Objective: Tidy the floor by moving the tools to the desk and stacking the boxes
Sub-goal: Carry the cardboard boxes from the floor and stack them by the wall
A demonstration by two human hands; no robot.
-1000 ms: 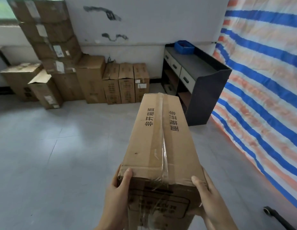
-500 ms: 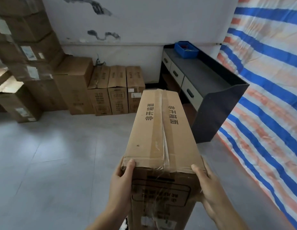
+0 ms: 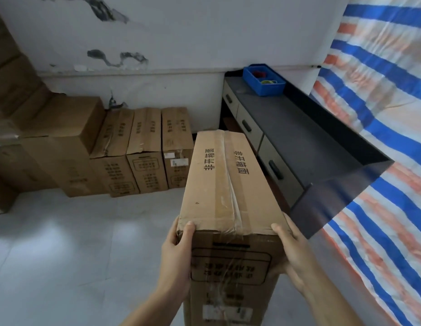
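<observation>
1. We hold the carried box lengthwise in front of us, above the grey floor, its far end pointing at the row of boxes along the wall
2. Left hand grips the box's near left corner, thumb over the top edge; right hand grips the near right corner the same way, fingers hidden behind the side
3. Handling, our judgement: long taped cardboard, stiff, weighty enough to want both hands; the glossy tape looks slippery, so hold by bare cardboard corners or underneath
4. Left of the box: a taller stack of cartons, then the three upright boxes, the likely stacking spot
5. Right of the box: dark desk with drawers, blue bin at its far end, striped tarp beyond; the desk corner sits close to the box's right side and could catch it when turning
</observation>
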